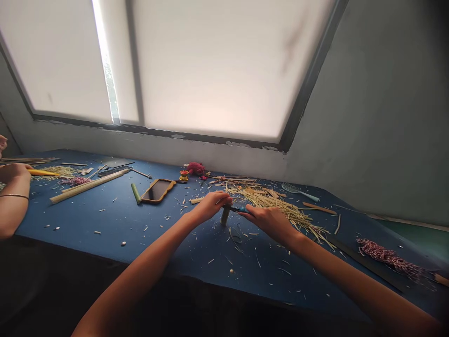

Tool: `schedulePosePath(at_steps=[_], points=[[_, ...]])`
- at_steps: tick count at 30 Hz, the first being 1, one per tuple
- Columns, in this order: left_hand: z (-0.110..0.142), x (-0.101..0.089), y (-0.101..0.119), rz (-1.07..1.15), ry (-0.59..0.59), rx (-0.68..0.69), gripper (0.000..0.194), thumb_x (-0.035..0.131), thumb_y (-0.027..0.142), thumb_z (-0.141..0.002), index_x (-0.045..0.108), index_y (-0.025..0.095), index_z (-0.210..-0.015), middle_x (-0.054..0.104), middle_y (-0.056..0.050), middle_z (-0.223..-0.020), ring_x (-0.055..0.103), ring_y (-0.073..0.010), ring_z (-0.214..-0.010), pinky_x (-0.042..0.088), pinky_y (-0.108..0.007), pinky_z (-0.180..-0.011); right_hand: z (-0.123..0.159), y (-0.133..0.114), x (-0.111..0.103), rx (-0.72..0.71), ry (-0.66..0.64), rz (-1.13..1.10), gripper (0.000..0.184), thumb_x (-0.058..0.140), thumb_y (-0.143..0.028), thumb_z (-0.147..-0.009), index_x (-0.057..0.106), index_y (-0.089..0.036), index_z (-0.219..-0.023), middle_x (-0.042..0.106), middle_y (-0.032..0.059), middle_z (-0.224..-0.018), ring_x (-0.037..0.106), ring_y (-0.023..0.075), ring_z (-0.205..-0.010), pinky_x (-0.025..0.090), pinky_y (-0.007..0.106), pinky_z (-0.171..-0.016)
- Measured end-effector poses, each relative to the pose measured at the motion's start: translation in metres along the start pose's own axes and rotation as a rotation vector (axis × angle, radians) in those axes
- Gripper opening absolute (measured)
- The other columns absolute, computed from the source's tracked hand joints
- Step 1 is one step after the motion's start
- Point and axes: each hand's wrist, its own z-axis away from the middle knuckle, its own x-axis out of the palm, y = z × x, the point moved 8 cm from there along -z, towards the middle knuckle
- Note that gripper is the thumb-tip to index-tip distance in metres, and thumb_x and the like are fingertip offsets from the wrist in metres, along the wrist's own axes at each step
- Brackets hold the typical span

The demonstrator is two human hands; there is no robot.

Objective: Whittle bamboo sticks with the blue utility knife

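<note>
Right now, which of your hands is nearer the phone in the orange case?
Left. The left hand is to the right of the phone; the right hand is farther right, beyond the left hand.

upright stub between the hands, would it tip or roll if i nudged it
Probably tippy: the stub stands on one narrow end on the blue table, so a nudge could topple it. Its round sides suggest it would then roll. It looks fairly light, though its material is hard to tell.
</note>
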Motion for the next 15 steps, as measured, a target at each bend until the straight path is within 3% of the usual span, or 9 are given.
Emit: schedulePosePath(at_steps=[10,15], points=[[0.008,-0.015,0.018,-0.168,-0.031,0.074,0.030,0.048,0.040,-0.091,0.070,0.019,-0.089,0.064,-0.004,-0.089,0.058,-0.0146,-0.083,0.044,-0.025,-0.077,0.012,-0.011,0.045,-0.052,-0.111,0.048,0.043,0.025,-0.050,-0.097,0.052,-0.019,-0.086,0.064,0.0003,-0.060,0.063,0.0163,-0.052,0.014,0.025,-0.043],[0.008,-0.010,0.015,-0.151,-0.038,0.088,0.021,0.053,0.033,-0.089,0.068,0.020,-0.097,0.065,-0.004,-0.097,0.060,-0.0153,-0.088,0.045,-0.026,-0.080,0.010,-0.018,0.033,-0.080,-0.084,0.069,0.040,0.026,-0.048,-0.097,0.052,-0.019,-0.088,0.064,0.0010,-0.062,0.062,0.0159,-0.049,0.013,0.025,-0.044]])
